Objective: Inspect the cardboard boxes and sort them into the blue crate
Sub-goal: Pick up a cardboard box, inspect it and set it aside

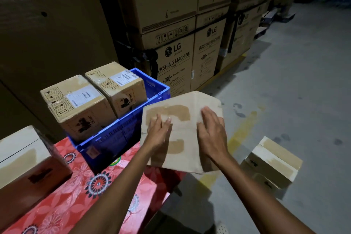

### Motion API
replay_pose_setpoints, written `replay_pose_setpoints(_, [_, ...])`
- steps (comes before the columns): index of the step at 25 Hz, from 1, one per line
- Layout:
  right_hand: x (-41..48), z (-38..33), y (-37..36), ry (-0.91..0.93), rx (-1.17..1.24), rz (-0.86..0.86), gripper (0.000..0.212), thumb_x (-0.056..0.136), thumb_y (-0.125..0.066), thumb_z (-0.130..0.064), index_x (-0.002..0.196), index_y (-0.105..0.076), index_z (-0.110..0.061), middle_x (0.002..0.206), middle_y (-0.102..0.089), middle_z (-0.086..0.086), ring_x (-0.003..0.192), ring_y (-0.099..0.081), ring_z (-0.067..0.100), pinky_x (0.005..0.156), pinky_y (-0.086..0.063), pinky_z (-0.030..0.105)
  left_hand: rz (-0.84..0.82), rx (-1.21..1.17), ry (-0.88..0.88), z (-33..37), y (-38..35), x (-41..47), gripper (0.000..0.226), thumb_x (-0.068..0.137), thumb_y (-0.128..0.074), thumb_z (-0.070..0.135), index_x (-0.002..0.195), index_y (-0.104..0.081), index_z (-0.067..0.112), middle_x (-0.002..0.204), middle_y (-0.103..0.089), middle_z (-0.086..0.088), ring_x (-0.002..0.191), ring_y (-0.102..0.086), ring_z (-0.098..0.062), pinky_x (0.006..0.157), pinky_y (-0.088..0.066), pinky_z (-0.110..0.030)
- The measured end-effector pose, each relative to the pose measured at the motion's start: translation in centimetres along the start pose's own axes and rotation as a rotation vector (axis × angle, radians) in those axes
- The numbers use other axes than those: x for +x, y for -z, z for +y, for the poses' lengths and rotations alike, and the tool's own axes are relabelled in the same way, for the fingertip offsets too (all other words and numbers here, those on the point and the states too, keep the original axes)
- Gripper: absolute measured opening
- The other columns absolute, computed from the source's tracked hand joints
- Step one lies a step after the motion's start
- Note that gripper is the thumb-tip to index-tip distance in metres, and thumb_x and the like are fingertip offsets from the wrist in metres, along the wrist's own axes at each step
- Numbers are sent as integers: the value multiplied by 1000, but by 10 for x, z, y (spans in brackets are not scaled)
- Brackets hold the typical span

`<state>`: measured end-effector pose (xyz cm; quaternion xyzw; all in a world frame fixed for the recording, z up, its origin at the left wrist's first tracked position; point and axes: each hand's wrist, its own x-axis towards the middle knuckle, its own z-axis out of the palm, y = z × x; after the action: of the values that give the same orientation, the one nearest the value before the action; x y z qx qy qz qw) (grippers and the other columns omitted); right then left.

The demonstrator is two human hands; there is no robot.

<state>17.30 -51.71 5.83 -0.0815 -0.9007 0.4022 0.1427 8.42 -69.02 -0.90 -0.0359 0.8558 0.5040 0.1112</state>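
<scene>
Tall brown washing-machine cartons line the far side of a dim warehouse, with grey concrete floor running off to the right. At the near left a tabletop under a red flowered cloth carries the blue plastic crate.

Two tan cardboard boxes with shipping labels already stand in the crate: one at its near-left end, the other just beside it on the far side. They fill most of the crate. By my reading the sorting is partly done. At least three boxes are not yet in: a plain brown cardboard box at the near left of the tabletop, a pale taped cardboard box on the floor at the right, and the one under inspection.

That one, a worn tan cardboard box with tape patches, is tilted up just right of the crate, past the tabletop's edge. The left hand lies flat on its upward face with fingers straight. The right hand rests beside it on the same face, fingers spread and nearly straight. Neither hand curls round an edge that I can see, and what bears the box from below is hidden.
</scene>
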Motion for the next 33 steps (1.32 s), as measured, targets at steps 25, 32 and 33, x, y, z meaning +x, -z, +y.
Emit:
replay_pose_setpoints(25, [16,12,0,-451,707,-322,53,94,-55,5,137,-41,-24,123,-58,1,104,-61,14,70,-58,17,-130,-587,1,20,9,-61,38,99,-57,11,136,-56,17,124,-71,-9,107,-70,-26,78,-57,-32])
replay_pose_setpoints(32, [25,29,-4,-464,686,-332,80,84,-64,15,148,-34,-24,137,-54,8,120,-57,26,83,-61,32,-155,-479,-51,20,3,-52,70,87,-64,-3,147,-44,26,134,-62,4,115,-62,-12,81,-52,-26])
replay_pose_setpoints(33, [28,31,-7,-458,667,-334,82,83,-65,13,149,-33,-24,138,-54,8,121,-57,28,85,-61,34,-145,-469,-47,20,4,-50,70,87,-64,-3,147,-44,25,133,-63,4,114,-63,-13,79,-52,-26])
